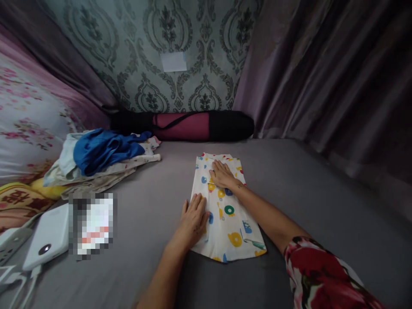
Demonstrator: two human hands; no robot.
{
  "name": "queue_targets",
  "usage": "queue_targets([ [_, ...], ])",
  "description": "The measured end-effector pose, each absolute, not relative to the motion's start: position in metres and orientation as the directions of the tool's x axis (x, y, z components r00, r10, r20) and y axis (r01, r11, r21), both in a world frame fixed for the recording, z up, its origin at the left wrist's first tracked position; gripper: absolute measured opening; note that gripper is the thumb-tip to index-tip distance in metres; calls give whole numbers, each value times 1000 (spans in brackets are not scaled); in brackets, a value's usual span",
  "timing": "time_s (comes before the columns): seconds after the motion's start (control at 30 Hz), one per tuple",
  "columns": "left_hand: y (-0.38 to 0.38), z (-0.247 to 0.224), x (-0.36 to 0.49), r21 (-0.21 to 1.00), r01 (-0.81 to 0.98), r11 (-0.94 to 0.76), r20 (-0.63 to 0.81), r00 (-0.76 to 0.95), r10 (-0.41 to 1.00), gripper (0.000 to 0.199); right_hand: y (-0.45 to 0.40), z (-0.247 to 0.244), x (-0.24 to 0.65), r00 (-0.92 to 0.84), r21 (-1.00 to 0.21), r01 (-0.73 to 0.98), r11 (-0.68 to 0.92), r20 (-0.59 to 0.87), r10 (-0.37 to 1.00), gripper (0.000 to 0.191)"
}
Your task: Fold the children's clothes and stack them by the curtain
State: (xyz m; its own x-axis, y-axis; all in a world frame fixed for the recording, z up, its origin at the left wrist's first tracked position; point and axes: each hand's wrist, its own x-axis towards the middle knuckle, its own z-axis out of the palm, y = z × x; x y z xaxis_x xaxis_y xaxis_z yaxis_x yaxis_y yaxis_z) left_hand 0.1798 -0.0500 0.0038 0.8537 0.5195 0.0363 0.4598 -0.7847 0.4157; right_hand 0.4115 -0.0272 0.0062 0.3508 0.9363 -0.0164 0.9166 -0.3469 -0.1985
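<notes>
A white garment (222,227) printed with yellow, blue, green and red figures lies on the grey sheet, folded into a long shape that widens toward me. My left hand (193,219) rests flat on its left edge, fingers stretched forward. Farther up, my right hand (222,175) presses flat on the upper part, fingers pointing left and away. Neither hand grips the cloth. A folded layer shows along the garment's left side, and another fold lies at its lower right corner. What lies under my palms is hidden.
On the left lies a heap of clothes topped by a blue garment (103,150). Nearer are a white power bank (48,236) with cables, a power strip (13,244) and a blurred-out object (95,225). A black and maroon bag (183,126) lies along the wall; curtains (322,77) hang right.
</notes>
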Motion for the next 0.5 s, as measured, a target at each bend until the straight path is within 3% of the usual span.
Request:
queue_targets([
  [0.1,-50,2,180,406,471,-783,34,848,528,48,-23,5,413,355,-188,921,-342,35,934,66],
  [0.2,-49,0,180,399,472,-786,41,847,530,47,-21,4,415,338,-196,922,-333,-10,941,65],
  [0.33,-48,-2,180,393,470,-790,44,849,527,47,-21,5,416,349,-191,925,-329,81,933,63],
  [0.5,-49,-3,179,389,457,-799,59,854,517,47,-19,8,416,323,-201,930,-308,45,945,62],
])
